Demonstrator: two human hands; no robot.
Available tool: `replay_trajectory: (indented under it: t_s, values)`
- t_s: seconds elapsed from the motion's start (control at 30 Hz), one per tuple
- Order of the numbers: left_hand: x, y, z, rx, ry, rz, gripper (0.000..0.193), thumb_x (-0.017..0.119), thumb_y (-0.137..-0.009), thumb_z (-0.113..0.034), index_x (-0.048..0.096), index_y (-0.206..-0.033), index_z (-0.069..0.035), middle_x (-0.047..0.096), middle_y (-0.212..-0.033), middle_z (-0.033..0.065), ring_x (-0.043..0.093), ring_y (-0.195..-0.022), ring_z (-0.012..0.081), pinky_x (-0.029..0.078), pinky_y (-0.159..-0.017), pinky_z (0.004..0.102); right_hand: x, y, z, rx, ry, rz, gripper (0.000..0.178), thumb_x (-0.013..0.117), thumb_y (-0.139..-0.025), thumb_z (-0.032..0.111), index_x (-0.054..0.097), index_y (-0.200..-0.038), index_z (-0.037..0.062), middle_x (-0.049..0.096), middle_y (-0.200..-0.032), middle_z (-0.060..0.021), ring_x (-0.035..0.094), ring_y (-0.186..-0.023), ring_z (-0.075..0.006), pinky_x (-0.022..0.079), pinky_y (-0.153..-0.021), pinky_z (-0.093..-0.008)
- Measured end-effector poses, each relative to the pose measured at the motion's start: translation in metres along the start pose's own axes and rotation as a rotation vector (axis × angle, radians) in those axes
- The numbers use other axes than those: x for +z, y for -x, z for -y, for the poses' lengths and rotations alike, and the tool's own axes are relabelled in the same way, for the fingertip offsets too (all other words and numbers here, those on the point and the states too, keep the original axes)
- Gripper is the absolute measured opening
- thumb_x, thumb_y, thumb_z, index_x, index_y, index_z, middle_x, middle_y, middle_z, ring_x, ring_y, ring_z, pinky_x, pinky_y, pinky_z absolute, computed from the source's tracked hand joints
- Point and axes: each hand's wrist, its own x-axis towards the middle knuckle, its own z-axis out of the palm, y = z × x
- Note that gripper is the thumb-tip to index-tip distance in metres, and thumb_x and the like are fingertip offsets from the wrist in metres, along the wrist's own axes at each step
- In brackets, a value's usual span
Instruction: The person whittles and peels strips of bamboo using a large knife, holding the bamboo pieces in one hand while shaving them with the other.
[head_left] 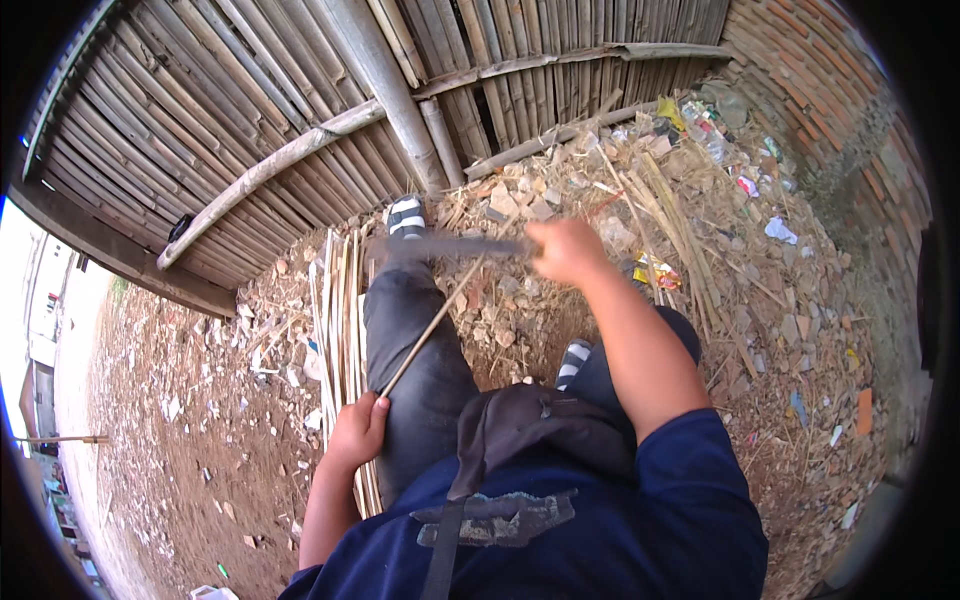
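Note:
My right hand (567, 250) is closed round the handle end of a machete (450, 246), whose long dark blade is smeared by motion. The blade points left, in front of my left shin and near the far end of a thin bamboo stick (428, 332); whether they touch I cannot tell. Closed on the stick's near end is my left hand (357, 430), beside my left thigh. The stick slants away to the right across my left leg. A bundle of long split bamboo strips (338, 300) lies along the left side of that leg.
Ahead stands a bamboo slat wall (250, 110) with thick poles, and a brick wall (835, 90) rises at the right. Stones and litter cover the dirt floor (200, 440). More bamboo strips (665, 215) lie beyond my right hand. A dark bag (530, 425) hangs at my waist.

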Motion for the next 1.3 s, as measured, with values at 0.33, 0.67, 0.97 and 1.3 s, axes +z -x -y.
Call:
replay_trajectory:
  t_s: [0.33,0.67,0.97,1.3]
  values:
    - [-0.012,0.004,0.006,-0.084,0.075,0.031,0.042,0.050,-0.106,-0.035,0.059,-0.087,0.000,0.063,-0.073,0.0235,0.063,-0.071,0.0404,0.049,-0.068,0.0449,0.038,-0.044,-0.099,0.392,-0.923,-0.684,0.028,0.076,-0.079,0.024,0.073,-0.097,0.0024,0.075,-0.090,-0.0146,0.071,-0.085,-0.0308,0.053,-0.080,-0.0403]
    - [-0.012,0.010,-0.005,-0.028,-0.048,-0.129,0.032,0.053,-0.105,-0.030,0.064,-0.101,0.000,0.066,-0.071,0.0165,0.066,-0.067,0.0318,0.052,-0.067,0.0425,-0.006,0.006,-0.022,0.128,-0.502,-0.318,0.026,0.075,-0.084,0.026,0.070,-0.101,0.0057,0.074,-0.092,-0.0133,0.071,-0.087,-0.0312,0.053,-0.079,-0.0433]
    - [-0.001,0.014,0.001,-0.028,-0.155,-0.216,0.032,0.052,-0.106,-0.032,0.062,-0.099,-0.003,0.067,-0.074,0.0194,0.068,-0.070,0.0388,0.051,-0.063,0.0491,0.017,0.006,-0.004,-0.009,-0.160,-0.254,0.030,0.075,-0.080,0.028,0.073,-0.107,0.0145,0.074,-0.093,-0.0140,0.071,-0.090,-0.0353,0.056,-0.078,-0.0474]
    - [0.001,0.029,-0.013,-0.040,-0.191,-0.233,0.035,0.066,-0.098,-0.036,0.061,-0.088,-0.003,0.065,-0.070,0.0224,0.066,-0.068,0.0442,0.050,-0.060,0.0522,0.021,0.003,0.000,-0.131,-0.187,-0.255,0.026,0.075,-0.079,0.027,0.073,-0.103,0.0171,0.073,-0.088,-0.0130,0.071,-0.087,-0.0353,0.056,-0.076,-0.0480]
